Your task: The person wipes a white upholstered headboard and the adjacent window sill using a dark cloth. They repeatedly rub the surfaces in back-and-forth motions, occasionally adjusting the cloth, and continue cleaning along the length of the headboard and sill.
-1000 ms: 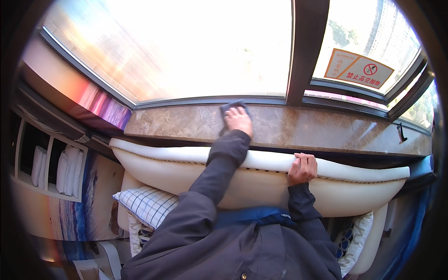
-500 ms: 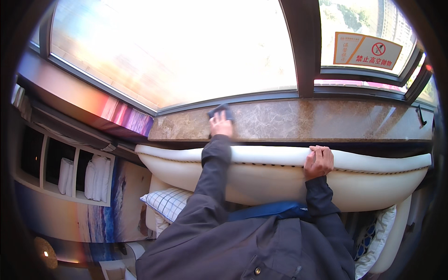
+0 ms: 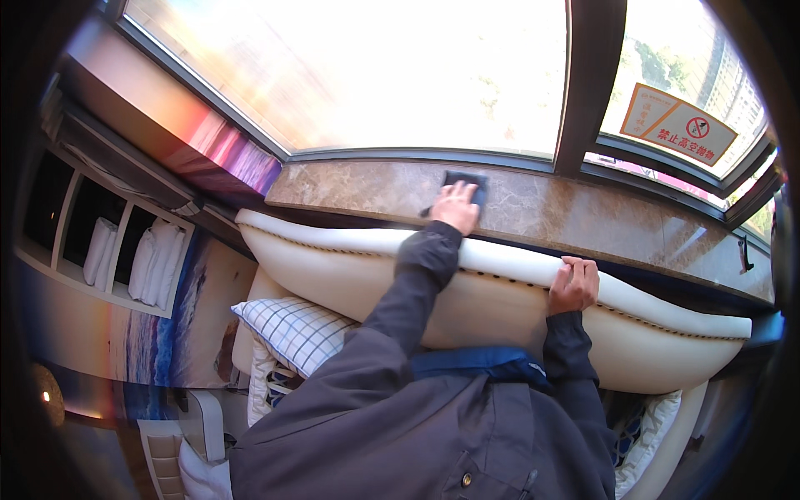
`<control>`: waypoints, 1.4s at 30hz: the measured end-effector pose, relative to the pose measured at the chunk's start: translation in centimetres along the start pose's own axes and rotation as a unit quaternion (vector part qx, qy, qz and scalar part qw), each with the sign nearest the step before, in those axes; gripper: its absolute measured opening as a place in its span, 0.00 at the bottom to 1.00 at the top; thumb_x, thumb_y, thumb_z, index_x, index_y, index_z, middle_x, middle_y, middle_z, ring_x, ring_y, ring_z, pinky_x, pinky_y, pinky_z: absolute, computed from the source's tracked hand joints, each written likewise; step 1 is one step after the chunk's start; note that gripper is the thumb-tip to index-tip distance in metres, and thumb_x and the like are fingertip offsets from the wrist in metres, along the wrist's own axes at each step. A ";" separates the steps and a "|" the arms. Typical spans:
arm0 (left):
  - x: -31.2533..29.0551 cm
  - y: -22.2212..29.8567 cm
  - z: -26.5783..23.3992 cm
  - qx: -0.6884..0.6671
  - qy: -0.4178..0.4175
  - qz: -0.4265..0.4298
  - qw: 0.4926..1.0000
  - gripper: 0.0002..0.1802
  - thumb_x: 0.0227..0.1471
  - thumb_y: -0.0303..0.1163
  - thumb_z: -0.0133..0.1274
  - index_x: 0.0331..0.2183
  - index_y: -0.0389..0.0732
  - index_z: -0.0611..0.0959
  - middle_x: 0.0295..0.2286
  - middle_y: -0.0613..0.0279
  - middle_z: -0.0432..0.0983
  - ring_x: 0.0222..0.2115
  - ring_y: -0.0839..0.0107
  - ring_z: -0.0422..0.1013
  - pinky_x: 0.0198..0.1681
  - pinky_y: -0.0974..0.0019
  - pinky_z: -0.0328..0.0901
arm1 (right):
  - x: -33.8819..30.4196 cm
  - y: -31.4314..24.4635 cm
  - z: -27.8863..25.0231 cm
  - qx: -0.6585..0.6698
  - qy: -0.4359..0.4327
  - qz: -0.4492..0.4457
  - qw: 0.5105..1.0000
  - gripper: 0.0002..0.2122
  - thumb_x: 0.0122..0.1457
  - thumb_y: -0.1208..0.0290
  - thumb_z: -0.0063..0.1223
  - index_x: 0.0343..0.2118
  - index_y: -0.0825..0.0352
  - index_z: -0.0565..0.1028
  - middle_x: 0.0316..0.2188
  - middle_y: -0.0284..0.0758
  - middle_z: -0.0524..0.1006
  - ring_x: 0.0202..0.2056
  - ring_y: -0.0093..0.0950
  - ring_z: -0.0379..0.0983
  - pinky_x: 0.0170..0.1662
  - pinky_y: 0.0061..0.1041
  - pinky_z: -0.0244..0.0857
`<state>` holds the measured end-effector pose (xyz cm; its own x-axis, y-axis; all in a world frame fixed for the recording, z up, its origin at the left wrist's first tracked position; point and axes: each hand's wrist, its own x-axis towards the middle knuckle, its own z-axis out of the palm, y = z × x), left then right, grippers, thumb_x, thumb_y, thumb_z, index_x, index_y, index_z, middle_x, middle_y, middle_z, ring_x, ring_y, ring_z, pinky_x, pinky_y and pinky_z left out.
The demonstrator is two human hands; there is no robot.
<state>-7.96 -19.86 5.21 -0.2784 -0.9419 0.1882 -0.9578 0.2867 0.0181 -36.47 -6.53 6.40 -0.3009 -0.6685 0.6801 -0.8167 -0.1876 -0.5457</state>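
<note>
- Dark grey, flat cloth (image 3: 480, 190) lies on the brown marbled sill (image 3: 358, 182) under the left hand (image 3: 456, 208) — fingers spread; cannot tell if pinching.
- Likely light, limp — best held mid-cloth, palm flat.
- Right hand (image 3: 575, 285) clasps the cream padded backrest (image 3: 500, 304).

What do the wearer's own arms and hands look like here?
Both the left hand and right hand are bare, without gloves. Long, dark grey sleeves, plain and creased, reach the wrists. No markings show on them.

Left fingers (image 3: 457, 192) lie over a dark cloth (image 3: 478, 185) on the stone sill (image 3: 358, 185); right fingers (image 3: 578, 268) grip the cream backrest (image 3: 379, 242).
</note>
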 end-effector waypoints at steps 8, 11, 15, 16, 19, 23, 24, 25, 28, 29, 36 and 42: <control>-2.3 -4.3 -1.6 0.110 -0.044 -0.166 0.979 0.32 0.56 0.39 0.46 0.61 0.42 0.69 0.60 0.50 0.65 0.59 0.49 0.61 0.62 0.48 0.59 | -0.3 0.1 0.4 -0.016 0.007 -0.010 1.000 0.07 0.52 0.71 0.50 0.29 0.61 0.80 0.29 0.35 0.74 0.34 0.38 0.74 0.40 0.36 0.69; -0.4 6.7 -2.1 -0.065 -0.021 -0.038 0.997 0.29 0.55 0.42 0.50 0.57 0.42 0.73 0.55 0.53 0.68 0.56 0.53 0.64 0.59 0.51 0.63 | 0.0 -0.1 0.1 -0.013 0.004 -0.015 1.000 0.07 0.52 0.71 0.50 0.29 0.61 0.80 0.29 0.35 0.75 0.34 0.38 0.74 0.40 0.36 0.69; -0.3 9.9 -2.2 -0.164 -0.019 0.012 0.986 0.26 0.59 0.48 0.47 0.55 0.46 0.76 0.55 0.54 0.70 0.56 0.50 0.64 0.61 0.51 0.60 | 0.2 -0.3 -0.1 -0.004 -0.001 -0.003 1.000 0.06 0.52 0.71 0.51 0.29 0.62 0.80 0.29 0.36 0.75 0.34 0.39 0.74 0.39 0.37 0.69; -0.6 7.9 -2.3 -0.184 -0.017 0.036 0.982 0.25 0.62 0.48 0.46 0.54 0.45 0.77 0.54 0.53 0.71 0.55 0.49 0.64 0.61 0.52 0.59 | 0.2 -0.3 -0.1 -0.006 0.001 -0.005 1.000 0.06 0.51 0.72 0.51 0.29 0.62 0.80 0.29 0.36 0.75 0.33 0.38 0.74 0.39 0.37 0.69; -2.8 -1.2 -2.9 -0.003 -0.025 -0.017 1.000 0.22 0.62 0.44 0.47 0.52 0.43 0.78 0.55 0.50 0.68 0.55 0.50 0.64 0.60 0.52 0.58 | 0.1 -0.1 -0.1 -0.002 -0.004 -0.002 1.000 0.06 0.51 0.73 0.51 0.29 0.62 0.80 0.29 0.36 0.75 0.33 0.38 0.74 0.40 0.37 0.69; -4.2 -8.3 -4.1 0.047 -0.092 -0.363 0.926 0.35 0.64 0.49 0.39 0.65 0.38 0.62 0.64 0.45 0.58 0.63 0.42 0.54 0.64 0.42 0.52 | 0.1 0.0 0.2 0.004 0.020 -0.022 1.000 0.06 0.50 0.73 0.51 0.28 0.63 0.80 0.29 0.36 0.76 0.33 0.39 0.74 0.40 0.37 0.69; -3.8 -7.1 -3.8 0.072 -0.093 -0.336 0.935 0.36 0.65 0.51 0.38 0.65 0.38 0.62 0.65 0.43 0.56 0.64 0.39 0.53 0.65 0.41 0.51 | 0.1 0.0 0.2 0.004 0.023 -0.026 0.999 0.06 0.50 0.73 0.51 0.28 0.63 0.80 0.29 0.36 0.75 0.33 0.39 0.74 0.40 0.37 0.69; -3.1 -4.7 -3.1 0.071 -0.128 -0.314 0.938 0.36 0.66 0.52 0.36 0.66 0.39 0.61 0.66 0.42 0.53 0.64 0.36 0.52 0.66 0.40 0.50 | 0.1 0.0 0.3 0.004 0.021 -0.025 0.999 0.06 0.50 0.73 0.51 0.29 0.63 0.80 0.29 0.37 0.75 0.33 0.39 0.74 0.40 0.37 0.69; -0.3 4.8 -0.8 0.001 -0.106 -0.064 0.992 0.33 0.68 0.51 0.35 0.65 0.41 0.66 0.66 0.40 0.55 0.63 0.33 0.55 0.64 0.38 0.53 | 0.1 -0.1 0.0 0.003 0.005 -0.022 1.000 0.07 0.50 0.73 0.51 0.29 0.63 0.80 0.29 0.37 0.75 0.33 0.39 0.74 0.40 0.37 0.69; 0.4 7.4 -0.1 -0.049 -0.068 0.028 0.996 0.31 0.68 0.49 0.35 0.64 0.43 0.68 0.65 0.40 0.56 0.62 0.33 0.57 0.63 0.37 0.55 | 0.2 -0.1 -0.1 0.001 0.002 -0.020 1.000 0.07 0.49 0.73 0.51 0.29 0.63 0.80 0.29 0.37 0.75 0.33 0.39 0.74 0.40 0.37 0.69; 0.5 -4.8 -1.0 -0.048 -0.124 -0.188 0.973 0.37 0.69 0.56 0.26 0.69 0.44 0.57 0.69 0.44 0.47 0.68 0.39 0.47 0.68 0.38 0.47 | 0.2 -0.1 -0.1 0.014 0.016 -0.018 1.000 0.07 0.48 0.73 0.51 0.29 0.62 0.80 0.29 0.36 0.74 0.33 0.39 0.74 0.40 0.38 0.69; -1.7 -9.8 -2.7 -0.012 -0.118 -0.287 0.950 0.38 0.69 0.58 0.21 0.71 0.48 0.51 0.71 0.49 0.43 0.69 0.38 0.41 0.70 0.39 0.39 | 0.3 -0.1 0.0 0.010 0.023 -0.027 0.999 0.07 0.49 0.73 0.51 0.29 0.63 0.79 0.30 0.36 0.75 0.34 0.39 0.75 0.41 0.38 0.69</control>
<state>2.12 -20.58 7.39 0.2794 -0.9564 -0.0848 -0.9554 -0.2857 0.0746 -36.48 -6.71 6.66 -0.2787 -0.6240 0.7300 -0.8222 -0.2378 -0.5172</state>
